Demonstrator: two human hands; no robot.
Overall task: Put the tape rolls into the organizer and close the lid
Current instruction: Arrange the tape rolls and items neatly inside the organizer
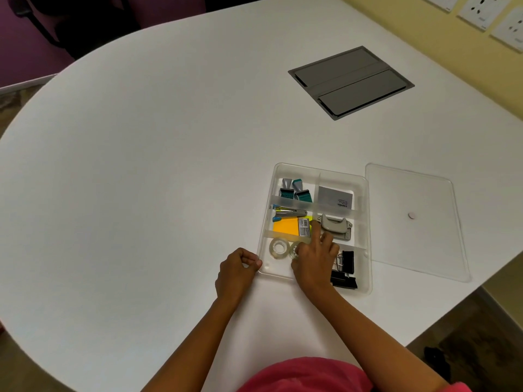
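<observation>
A white rounded table [141, 165] fills most of the view, with a grey cable hatch [351, 82] set into it at about one o'clock. The clear organizer [365, 222] lies near the lower right, and its transparent lid [418, 199] is laid flat at three o'clock of it, just beside the tray, probably so that it can be reached quickly when the filling is done.

The left hand [236, 274] is closed loosely against the tray's corner at eight o'clock; the tray is probably being steadied by it, and nothing is seen held inside the fist.

The right hand [315, 261] is lowered into the front compartment. Its fingers are curled on the second tape roll [294, 251], which is half hidden under them; whether the roll is gripped or only pressed into place cannot be told.

The first tape roll [278, 248] lies flat in the same compartment, at nine o'clock of the second one, almost touching it. Black binder clips [346, 267] are kept in the neighbouring section at three o'clock.

The lid is not yet put on.
</observation>
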